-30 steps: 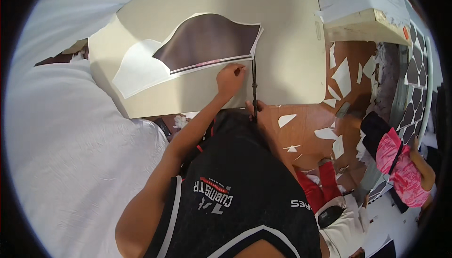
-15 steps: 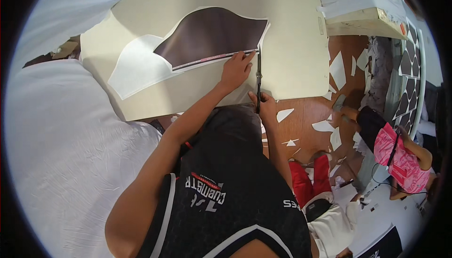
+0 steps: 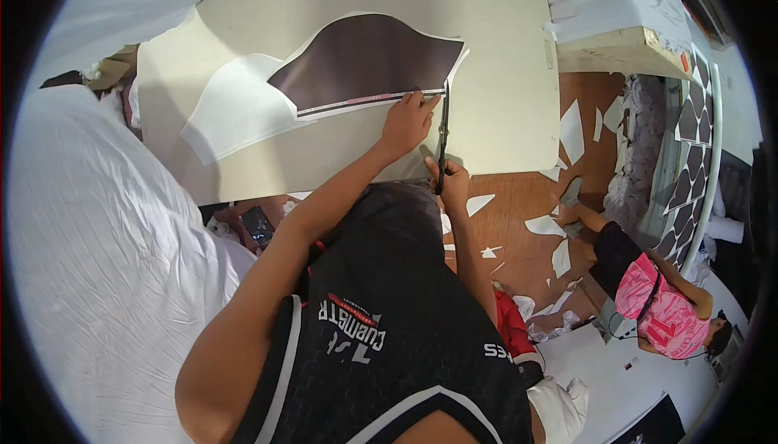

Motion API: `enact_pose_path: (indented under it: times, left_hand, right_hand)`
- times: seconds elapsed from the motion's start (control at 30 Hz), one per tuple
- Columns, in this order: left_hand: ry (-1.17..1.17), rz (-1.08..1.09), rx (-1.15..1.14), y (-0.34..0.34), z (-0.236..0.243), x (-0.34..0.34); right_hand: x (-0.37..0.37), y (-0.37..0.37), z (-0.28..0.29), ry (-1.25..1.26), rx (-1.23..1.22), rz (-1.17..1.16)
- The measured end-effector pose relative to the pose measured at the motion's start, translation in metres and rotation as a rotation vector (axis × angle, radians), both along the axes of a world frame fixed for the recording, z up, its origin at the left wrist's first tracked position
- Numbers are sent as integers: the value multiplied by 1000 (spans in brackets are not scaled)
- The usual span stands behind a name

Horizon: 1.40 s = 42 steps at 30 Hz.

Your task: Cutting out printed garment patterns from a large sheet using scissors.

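A dark printed piece (image 3: 365, 59) with a narrow striped band along its lower edge lies on the cream table (image 3: 502, 112), partly over a white piece (image 3: 231, 104). My left hand (image 3: 409, 124) rests at that lower edge near the right end, index finger reaching out onto it, other fingers bent but apart. My right hand (image 3: 454, 181) grips long black scissors (image 3: 442, 148) at the handles; the blades point away from me, up to the piece’s right end.
White cloth (image 3: 121, 241) fills the left. A white-covered block (image 3: 608, 6) stands back right. Scraps (image 3: 571, 128) litter the wooden floor (image 3: 510, 193). Two other people, one in pink (image 3: 660, 306), one in red trousers (image 3: 515, 326), are at the right. A patterned sheet (image 3: 689, 160) stands beyond.
My left hand has moved up and right onto the piece’s edge. The right hand and scissors have shifted slightly up and right. The person in pink has moved lower in the view.
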<state>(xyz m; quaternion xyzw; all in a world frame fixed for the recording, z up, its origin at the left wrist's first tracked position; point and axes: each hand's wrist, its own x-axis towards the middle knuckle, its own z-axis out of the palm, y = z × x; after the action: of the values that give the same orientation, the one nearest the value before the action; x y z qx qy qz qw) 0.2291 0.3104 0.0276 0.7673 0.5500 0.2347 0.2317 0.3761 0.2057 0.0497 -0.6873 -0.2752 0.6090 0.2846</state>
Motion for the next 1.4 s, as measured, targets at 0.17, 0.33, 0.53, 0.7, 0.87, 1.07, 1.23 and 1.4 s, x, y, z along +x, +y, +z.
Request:
enact_pose_path:
  times: [0.17,0.33,0.53,0.7,0.87,1.07,1.23,1.4]
  left_hand:
    - [7,23,12,0,-3,2]
    - [-17,28,21,5,-3,8]
    - [162,-5,-71,22,-8,34]
    - [193,-31,-84,15,-13,23]
    - [177,6,-77,12,-8,28]
    - [245,-34,-6,12,-22,27]
    - [306,-28,24,5,-25,27]
    - [350,-76,-24,-10,-27,22]
  right_hand:
    - [-2,-3,-1,21,14,-37]
    - [-4,-21,5,94,-2,-145]
    - [-1,-51,4,24,-24,-196]
    - [12,-7,2,-229,218,-157]
    - [38,100,-14,-560,562,-95]
    - [30,203,-26,-445,571,-21]
    - [30,224,-64,-445,561,93]
    - [22,236,-63,-327,522,131]
